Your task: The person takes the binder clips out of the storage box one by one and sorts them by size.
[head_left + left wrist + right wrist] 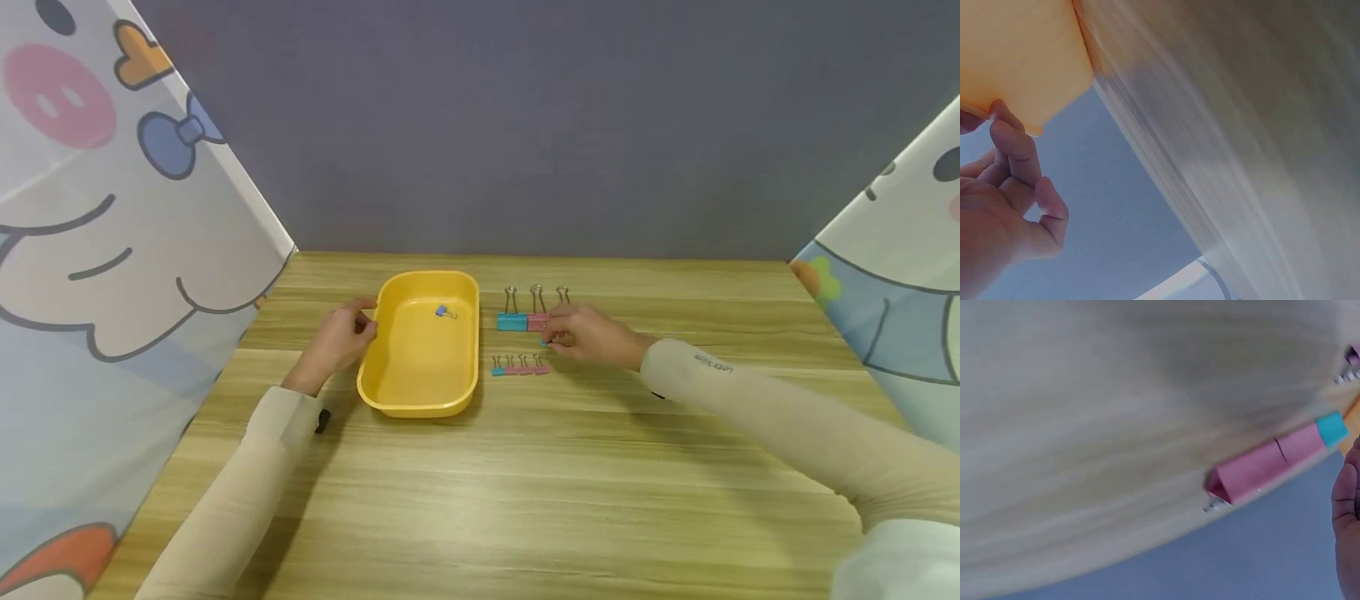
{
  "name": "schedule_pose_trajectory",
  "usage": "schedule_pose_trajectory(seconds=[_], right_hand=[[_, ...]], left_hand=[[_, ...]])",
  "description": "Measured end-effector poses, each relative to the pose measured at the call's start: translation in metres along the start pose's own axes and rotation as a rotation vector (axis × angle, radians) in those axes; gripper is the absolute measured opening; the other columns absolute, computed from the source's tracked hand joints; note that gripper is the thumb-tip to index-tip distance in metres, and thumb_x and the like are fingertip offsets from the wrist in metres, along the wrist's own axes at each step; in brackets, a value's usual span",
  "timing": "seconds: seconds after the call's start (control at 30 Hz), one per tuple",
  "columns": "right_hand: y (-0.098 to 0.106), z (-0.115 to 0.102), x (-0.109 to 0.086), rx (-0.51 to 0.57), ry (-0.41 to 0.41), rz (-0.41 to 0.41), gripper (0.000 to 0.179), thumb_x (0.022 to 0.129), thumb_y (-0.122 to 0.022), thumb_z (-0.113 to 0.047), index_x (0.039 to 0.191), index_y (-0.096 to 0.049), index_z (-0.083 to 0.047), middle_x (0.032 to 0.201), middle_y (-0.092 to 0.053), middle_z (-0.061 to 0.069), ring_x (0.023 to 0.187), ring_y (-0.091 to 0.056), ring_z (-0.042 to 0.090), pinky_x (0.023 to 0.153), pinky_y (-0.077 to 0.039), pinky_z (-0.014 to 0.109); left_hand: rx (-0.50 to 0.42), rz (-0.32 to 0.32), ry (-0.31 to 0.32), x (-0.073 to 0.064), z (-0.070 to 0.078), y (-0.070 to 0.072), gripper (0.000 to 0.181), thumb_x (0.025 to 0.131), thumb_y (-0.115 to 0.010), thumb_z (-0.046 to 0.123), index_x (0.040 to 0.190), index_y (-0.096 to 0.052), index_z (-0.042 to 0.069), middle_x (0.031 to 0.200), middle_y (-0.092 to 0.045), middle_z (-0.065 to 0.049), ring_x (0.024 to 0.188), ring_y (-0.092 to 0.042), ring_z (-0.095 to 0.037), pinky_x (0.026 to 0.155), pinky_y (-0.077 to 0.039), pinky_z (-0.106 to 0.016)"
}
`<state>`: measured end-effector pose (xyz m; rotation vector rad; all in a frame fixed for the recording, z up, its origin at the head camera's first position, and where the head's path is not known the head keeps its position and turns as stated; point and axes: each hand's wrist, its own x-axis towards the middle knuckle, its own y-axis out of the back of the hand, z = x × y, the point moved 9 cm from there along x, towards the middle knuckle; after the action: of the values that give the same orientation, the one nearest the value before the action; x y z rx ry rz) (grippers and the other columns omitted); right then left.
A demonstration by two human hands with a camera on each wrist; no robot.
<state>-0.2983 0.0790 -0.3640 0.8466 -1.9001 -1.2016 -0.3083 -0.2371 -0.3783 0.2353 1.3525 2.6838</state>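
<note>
My left hand point(341, 337) grips the left rim of a yellow tray point(367, 392), and in the left wrist view its curled fingers point(1016, 147) meet the tray's edge. A small blue binder clip point(442, 311) lies inside the tray. Right of it, my right hand point(592, 336) pinches another small blue binder clip point(543, 342), mostly hidden by the fingers. That hand is just in front of a row of large binder clips, one teal point(512, 322) and the others pink point(1254, 472). Their wire handles point away, and the hand covers part of the row.
Nearer me, a row of small binder clips point(519, 371), one teal and several pink, lies beside the tray's right wall. The wooden table point(480, 500) ends at a grey panel point(525, 150) at the back. Cartoon-print cloth point(135, 250) borders it on both sides.
</note>
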Motion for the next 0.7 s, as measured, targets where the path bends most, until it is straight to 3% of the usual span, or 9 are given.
schedule_pose_trajectory(seconds=[0.3,0.7], right_hand=[[-0.018,0.009,-0.025,0.052,-0.034,-0.018,0.007,0.081,-0.073,-0.003,0.087,-0.071,-0.008,0.087,-0.062,-0.001,0.078,-0.058,0.009,0.068,-0.05,0.021],[-0.029,0.01,-0.029,0.083,-0.058,-0.036,0.01,0.082,-0.072,-0.002,0.088,-0.071,-0.01,0.087,-0.062,-0.003,0.078,-0.055,0.007,0.065,-0.049,0.02]], left_hand=[[0.016,0.001,0.0,-0.001,-0.003,0.0,0.039,0.093,-0.053,0.007,0.129,-0.049,-0.007,0.091,-0.064,-0.017,0.075,-0.06,-0.025,0.066,-0.049,-0.036],[0.022,-0.011,0.006,0.0,-0.001,0.0,0.039,0.094,-0.052,0.008,0.131,-0.047,-0.006,0.091,-0.063,-0.017,0.075,-0.059,-0.025,0.066,-0.049,-0.036]])
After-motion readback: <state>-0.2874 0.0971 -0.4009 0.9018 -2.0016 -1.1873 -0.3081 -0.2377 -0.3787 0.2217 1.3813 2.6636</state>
